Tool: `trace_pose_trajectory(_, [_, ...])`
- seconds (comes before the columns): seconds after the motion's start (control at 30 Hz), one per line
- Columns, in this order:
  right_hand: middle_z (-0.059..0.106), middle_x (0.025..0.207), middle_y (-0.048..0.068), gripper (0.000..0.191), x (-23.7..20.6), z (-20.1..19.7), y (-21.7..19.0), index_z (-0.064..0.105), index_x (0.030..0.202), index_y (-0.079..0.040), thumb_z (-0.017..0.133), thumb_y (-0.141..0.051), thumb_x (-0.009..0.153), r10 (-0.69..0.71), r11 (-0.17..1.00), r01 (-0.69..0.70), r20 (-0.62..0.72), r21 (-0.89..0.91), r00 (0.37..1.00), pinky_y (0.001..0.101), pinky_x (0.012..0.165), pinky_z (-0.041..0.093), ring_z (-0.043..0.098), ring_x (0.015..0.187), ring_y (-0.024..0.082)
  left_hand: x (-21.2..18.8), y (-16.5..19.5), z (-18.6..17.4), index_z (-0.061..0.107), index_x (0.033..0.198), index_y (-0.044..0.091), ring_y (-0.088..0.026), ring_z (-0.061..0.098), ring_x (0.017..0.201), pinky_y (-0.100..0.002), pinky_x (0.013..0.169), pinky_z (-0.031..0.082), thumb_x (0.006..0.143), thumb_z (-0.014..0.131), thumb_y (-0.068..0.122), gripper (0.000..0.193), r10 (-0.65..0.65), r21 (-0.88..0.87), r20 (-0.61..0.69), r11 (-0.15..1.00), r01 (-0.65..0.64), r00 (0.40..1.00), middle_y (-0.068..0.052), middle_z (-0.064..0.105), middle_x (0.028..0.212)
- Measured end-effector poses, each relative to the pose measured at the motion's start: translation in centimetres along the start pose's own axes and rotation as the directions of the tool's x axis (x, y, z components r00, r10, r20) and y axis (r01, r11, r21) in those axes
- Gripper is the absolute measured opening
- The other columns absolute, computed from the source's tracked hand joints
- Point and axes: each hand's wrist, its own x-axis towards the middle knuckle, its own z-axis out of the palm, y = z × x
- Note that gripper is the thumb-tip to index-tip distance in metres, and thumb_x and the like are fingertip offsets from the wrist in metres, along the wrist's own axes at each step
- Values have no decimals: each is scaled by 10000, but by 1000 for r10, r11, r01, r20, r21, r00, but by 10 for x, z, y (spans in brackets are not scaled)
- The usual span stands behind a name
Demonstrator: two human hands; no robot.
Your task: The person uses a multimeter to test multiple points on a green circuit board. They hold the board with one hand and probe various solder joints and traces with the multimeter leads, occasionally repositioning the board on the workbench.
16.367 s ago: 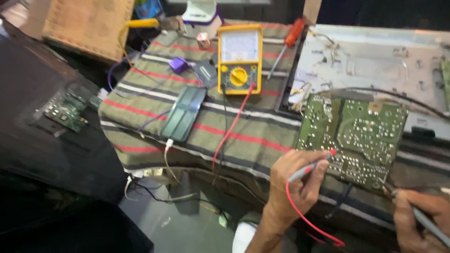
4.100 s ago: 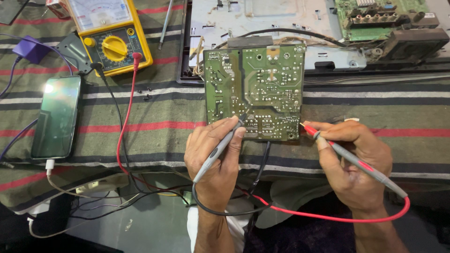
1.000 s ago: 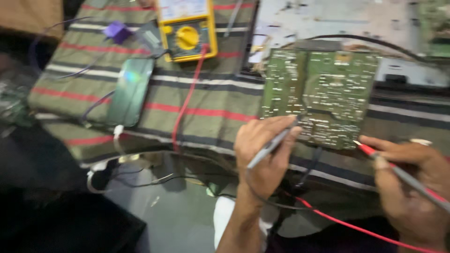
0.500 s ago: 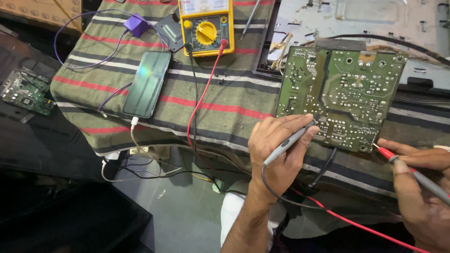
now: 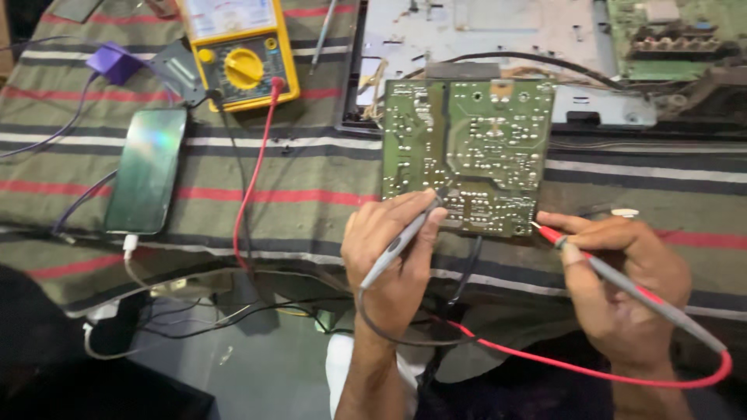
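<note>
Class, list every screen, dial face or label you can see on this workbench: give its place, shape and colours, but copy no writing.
Phone: left on the striped cloth, dark glossy rectangular screen, unlit, cable plugged in below.
Multimeter: top left, yellow case, pale rectangular needle-dial face above a round yellow knob.
No packages or signs show.

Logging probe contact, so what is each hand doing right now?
Left hand: closed on the grey probe, tip on the circuit board.
Right hand: closed on the red-tipped probe, tip at the board's edge.
</note>
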Motion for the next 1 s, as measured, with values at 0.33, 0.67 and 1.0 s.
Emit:
trace_pose_trajectory(0.33, [593,823,63,76,2,-8,10,580,950,35,588,100,989,-79,997,78,32,20,996,463,1090,624,661,816,124,-1,2,12,746,1086,51,-218,693,886,-337,835,499,921,808,129,193,-19,-19,-1,1000,19,1000,-78,771,1050])
trace_pose_trajectory(0.67, [600,801,66,81,5,-9,10,584,986,25,600,103,970,-83,996,83,37,-14,996,451,1051,629,671,799,125,-1,1,16,747,1085,47,-214,680,862,-331,819,498,919,809,128,195,-19,-19,1,1000,19,1000,-79,771,1044])
trace_pose_trajectory(1.0, [621,800,73,86,9,-9,4,576,917,29,605,108,896,-19,997,20,11,-78,1000,441,922,625,725,907,163,0,2,16,746,1086,47,-212,679,860,-331,815,496,916,807,130,199,-13,-12,5,1000,13,1000,-77,771,1043])
